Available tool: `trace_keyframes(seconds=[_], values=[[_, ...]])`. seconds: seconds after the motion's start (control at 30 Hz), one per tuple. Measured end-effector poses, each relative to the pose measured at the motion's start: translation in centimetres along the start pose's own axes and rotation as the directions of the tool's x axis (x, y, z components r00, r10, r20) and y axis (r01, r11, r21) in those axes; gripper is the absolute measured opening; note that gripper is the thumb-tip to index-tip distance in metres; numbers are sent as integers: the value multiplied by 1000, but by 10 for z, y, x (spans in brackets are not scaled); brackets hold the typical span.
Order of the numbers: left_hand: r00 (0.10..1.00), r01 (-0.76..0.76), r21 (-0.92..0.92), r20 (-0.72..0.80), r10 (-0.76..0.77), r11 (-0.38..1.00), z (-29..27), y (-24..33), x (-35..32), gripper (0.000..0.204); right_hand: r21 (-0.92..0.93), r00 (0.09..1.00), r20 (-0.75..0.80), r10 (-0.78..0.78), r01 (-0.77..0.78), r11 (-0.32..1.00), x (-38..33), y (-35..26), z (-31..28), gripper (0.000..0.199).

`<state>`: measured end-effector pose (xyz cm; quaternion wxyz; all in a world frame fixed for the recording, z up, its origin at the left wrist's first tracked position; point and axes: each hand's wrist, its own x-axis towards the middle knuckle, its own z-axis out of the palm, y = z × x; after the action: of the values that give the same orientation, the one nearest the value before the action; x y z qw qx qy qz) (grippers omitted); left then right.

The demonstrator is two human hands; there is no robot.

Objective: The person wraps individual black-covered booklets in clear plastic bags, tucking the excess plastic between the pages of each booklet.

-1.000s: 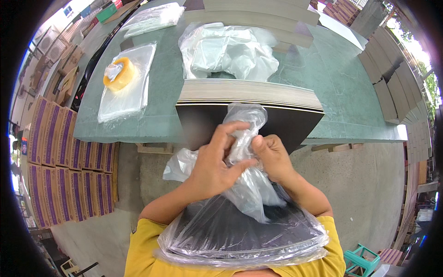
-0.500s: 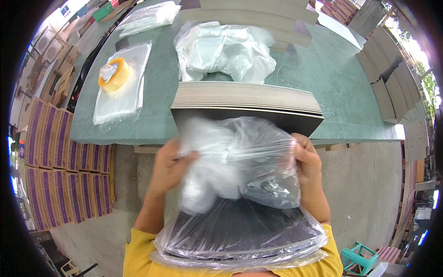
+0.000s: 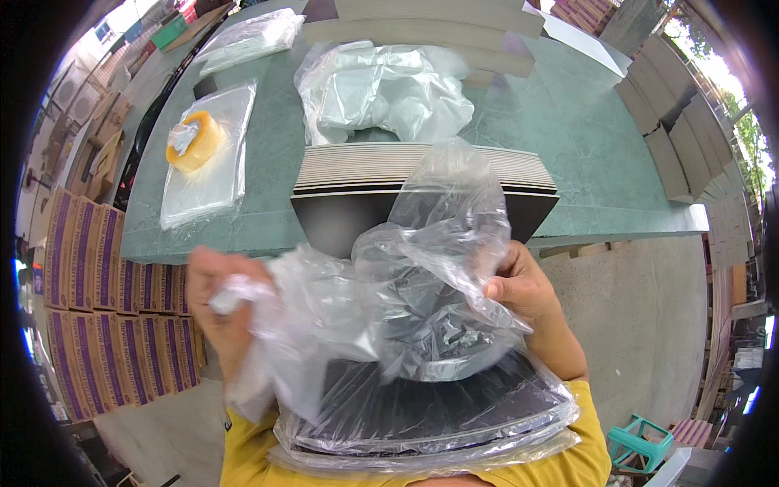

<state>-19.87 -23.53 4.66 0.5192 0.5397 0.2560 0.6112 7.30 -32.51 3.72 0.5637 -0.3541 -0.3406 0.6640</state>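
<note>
A clear plastic bag (image 3: 442, 312) covers a stack of dark flat boards (image 3: 422, 398) that rests against my body, its loose end bunched up between my hands. My left hand (image 3: 227, 300), blurred by motion, grips a gathered part of the plastic out to the left. With thumb and fingers pinched, my right hand (image 3: 519, 284) holds the bag's other side. Just beyond my hands, a stack of dark-faced boards with pale edges (image 3: 422, 170) lies at the table's near edge, partly behind the raised plastic.
On the green table (image 3: 584, 170), a yellow tape roll (image 3: 195, 142) sits on flat clear bags (image 3: 211, 183). Crumpled clear plastic (image 3: 389, 89) lies behind the boards. Grey board stacks (image 3: 673, 122) line the right. Cartons (image 3: 114, 325) are piled left; a green stool (image 3: 639, 442) stands lower right.
My left hand has pulled left and slightly down with its bunch of plastic. The bag's middle has spread and puffed upward. My right hand stays near its place, still gripping.
</note>
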Motion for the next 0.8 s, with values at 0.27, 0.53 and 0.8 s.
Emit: trace_keyframes(seconds=[0.27, 0.53, 0.8], values=[[608, -293, 315, 790, -78, 903, 60, 17, 25, 28, -129, 999, 31, 22, -18, 991, 3, -13, 14, 13], [626, -160, 539, 703, -337, 827, 81, -28, 8, 31, -22, 982, -134, -131, 129, 991, 16, 3, 5, 13], [700, -102, 492, 653, -289, 865, 77, -38, 8, 21, -397, 999, -14, -42, 33, 917, 10, 1, 9, 16]])
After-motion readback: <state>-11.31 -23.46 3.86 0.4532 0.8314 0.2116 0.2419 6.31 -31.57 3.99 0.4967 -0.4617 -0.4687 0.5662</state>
